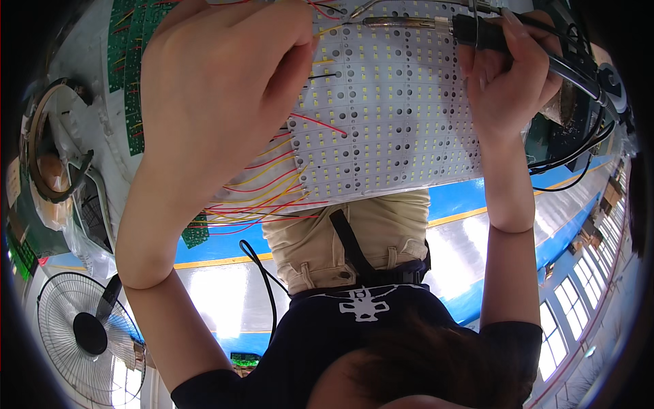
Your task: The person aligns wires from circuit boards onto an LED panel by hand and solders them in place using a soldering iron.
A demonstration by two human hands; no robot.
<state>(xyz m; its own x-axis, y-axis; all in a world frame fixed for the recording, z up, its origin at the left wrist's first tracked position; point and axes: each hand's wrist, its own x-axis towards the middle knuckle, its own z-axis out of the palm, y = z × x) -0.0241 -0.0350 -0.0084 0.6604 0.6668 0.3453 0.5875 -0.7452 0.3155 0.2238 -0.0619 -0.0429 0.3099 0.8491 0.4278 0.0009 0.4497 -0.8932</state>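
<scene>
My right hand (511, 75) grips the black handle of a soldering iron (402, 22). Its metal shaft points left, and a thin curved metal tube runs above it. The tip meets the end of a yellow wire (330, 31) over a white LED board (381, 102), which has rows of small yellowish LEDs and round holes. My left hand (225, 75) is closed at the board's left side, and the yellow wire comes out from its finger side. The fingertips themselves are hidden behind the hand. Red, yellow and black wires (272, 180) fan out along the board's left edge.
Green circuit boards (124, 54) with short wires lie at the far left. A tape roll (37, 146) and clear plastic sit beside them. Black cables (579, 146) hang at the right. A fan (90, 332) stands at lower left.
</scene>
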